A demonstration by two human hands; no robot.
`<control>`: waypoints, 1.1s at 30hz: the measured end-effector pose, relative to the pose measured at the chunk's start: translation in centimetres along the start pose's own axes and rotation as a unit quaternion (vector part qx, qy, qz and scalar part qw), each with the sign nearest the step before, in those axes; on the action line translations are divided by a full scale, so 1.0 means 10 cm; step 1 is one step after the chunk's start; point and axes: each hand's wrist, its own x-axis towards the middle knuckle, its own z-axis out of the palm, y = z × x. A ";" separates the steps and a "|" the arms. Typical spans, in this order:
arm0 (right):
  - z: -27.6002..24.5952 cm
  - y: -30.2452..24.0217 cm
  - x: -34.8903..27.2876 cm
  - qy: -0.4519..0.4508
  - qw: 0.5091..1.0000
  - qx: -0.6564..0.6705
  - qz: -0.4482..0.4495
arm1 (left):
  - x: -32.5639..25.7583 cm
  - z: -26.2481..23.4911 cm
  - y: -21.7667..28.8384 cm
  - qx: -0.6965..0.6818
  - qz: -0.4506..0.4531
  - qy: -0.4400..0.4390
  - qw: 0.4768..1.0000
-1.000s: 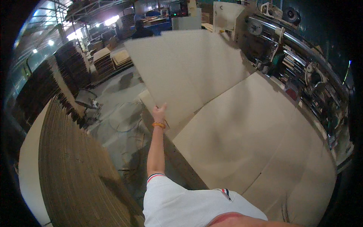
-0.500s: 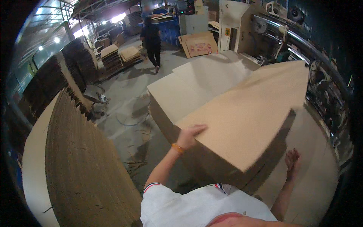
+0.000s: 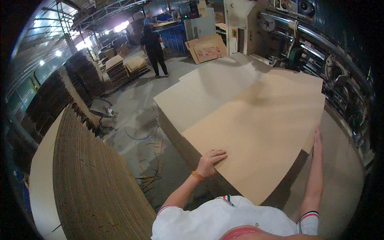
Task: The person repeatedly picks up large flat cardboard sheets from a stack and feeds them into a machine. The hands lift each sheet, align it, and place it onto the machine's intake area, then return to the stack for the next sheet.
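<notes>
I am in the middle of handling one large flat tan corrugated cardboard sheet (image 3: 260, 132), which lies tilted across the top of a low stack of similar pale cardboard sheets (image 3: 208, 90) in front of me. My left hand (image 3: 210, 160) rests on the sheet's near left edge, fingers spread and laid flat on top, thumb seemingly curled round the rim, so it presses and steadies more than it clasps. My right hand (image 3: 317, 138) reaches along the sheet's right edge; the fingers look extended against the rim, but I cannot tell whether they wrap under it. I judge the step in hand to be carrying or squaring this top sheet on the stack; the next move calls for both hands to keep level pressure at opposite edges so the wide board neither bows nor slides off its corner.

Counting what I see: one sheet under my hands, one stack beneath it, one tall ribbed pile of brown cardboard edges (image 3: 92, 180) close on my left, and several further stacks (image 3: 118, 68) along the far left wall, too many and too dim to number. One person in dark clothes (image 3: 154, 50) stands well apart on the grey concrete floor (image 3: 136, 120). A long green and grey machine (image 3: 320, 52) runs down my right.
</notes>
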 end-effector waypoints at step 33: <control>-1.86 1.96 -3.91 0.413 0.834 -0.343 0.129 | 0.71 -0.66 -0.18 -0.039 -0.071 0.178 0.981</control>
